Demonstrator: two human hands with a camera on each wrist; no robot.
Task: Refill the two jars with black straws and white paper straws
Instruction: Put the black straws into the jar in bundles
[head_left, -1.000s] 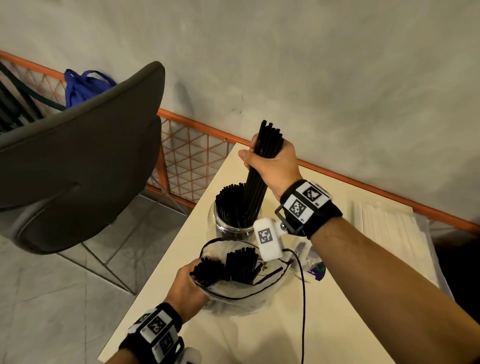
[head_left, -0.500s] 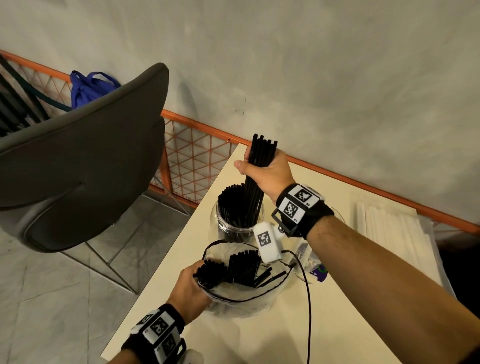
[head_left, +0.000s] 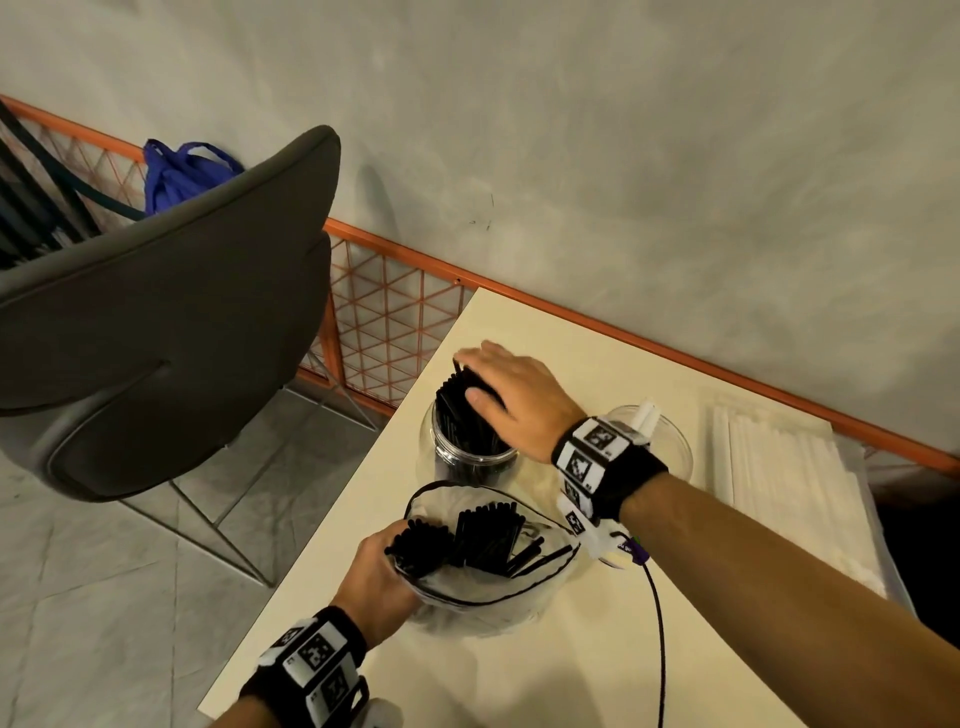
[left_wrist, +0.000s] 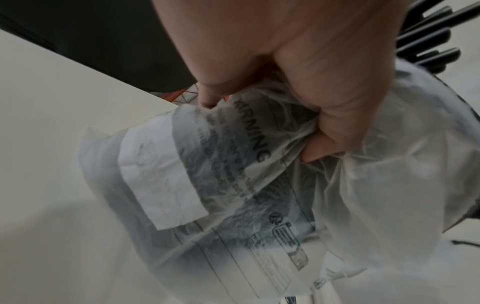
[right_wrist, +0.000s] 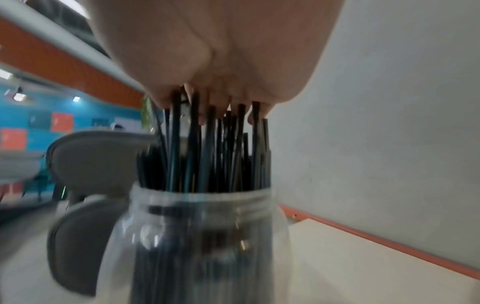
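Observation:
A clear glass jar (head_left: 470, 460) (right_wrist: 197, 242) near the table's left edge is packed with black straws (head_left: 462, 415) (right_wrist: 207, 148). My right hand (head_left: 511, 395) (right_wrist: 215, 67) lies flat on the straw tops, fingers straight, pressing down. My left hand (head_left: 379, 582) (left_wrist: 298, 78) grips a clear plastic bag (head_left: 488, 592) (left_wrist: 259, 195) holding more black straws (head_left: 478, 535). A second glass jar (head_left: 670, 447) with a few white straws (head_left: 647, 415) stands behind my right wrist, partly hidden.
A flat pack of white paper straws (head_left: 784, 483) lies on the cream table (head_left: 519, 670) at the right. A grey chair (head_left: 156, 322) stands left of the table. An orange mesh rail (head_left: 384, 317) runs along the wall, with a blue bag (head_left: 179, 174) behind.
My right hand lowered the bundle of black straws into the jar, let go of it, and now presses flat on the straw tops. The left hand still holds the bag.

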